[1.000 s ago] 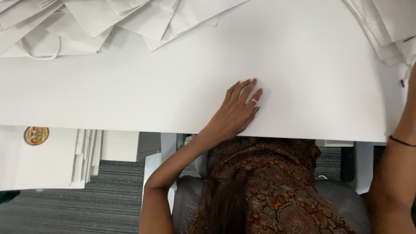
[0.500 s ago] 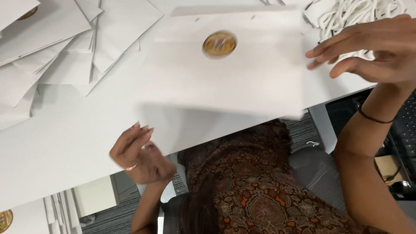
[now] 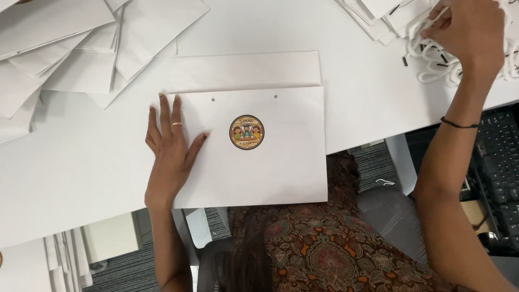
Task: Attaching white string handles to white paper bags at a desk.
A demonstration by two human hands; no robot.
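Note:
A flat white paper bag (image 3: 270, 173) with a round coloured sticker (image 3: 246, 132) and two small punched holes lies on the white table (image 3: 70, 178) in front of me. My left hand (image 3: 170, 146) rests flat on the bag's left edge, fingers spread, a ring on one finger. My right hand (image 3: 467, 32) reaches to the far right and touches a heap of white cord handles (image 3: 432, 59); whether it grips a cord is unclear. A thin black band circles that wrist.
Loose white paper bags (image 3: 70, 43) are piled at the upper left, and another stack (image 3: 378, 19) lies at the top right. A black keyboard (image 3: 500, 162) sits lower right, past the table edge. More white bags (image 3: 32, 267) stand at the lower left.
The stickered bag was carried in by my right hand and now lies flat on the table. My left hand moved onto its left edge. My right hand let go and reached to the cords.

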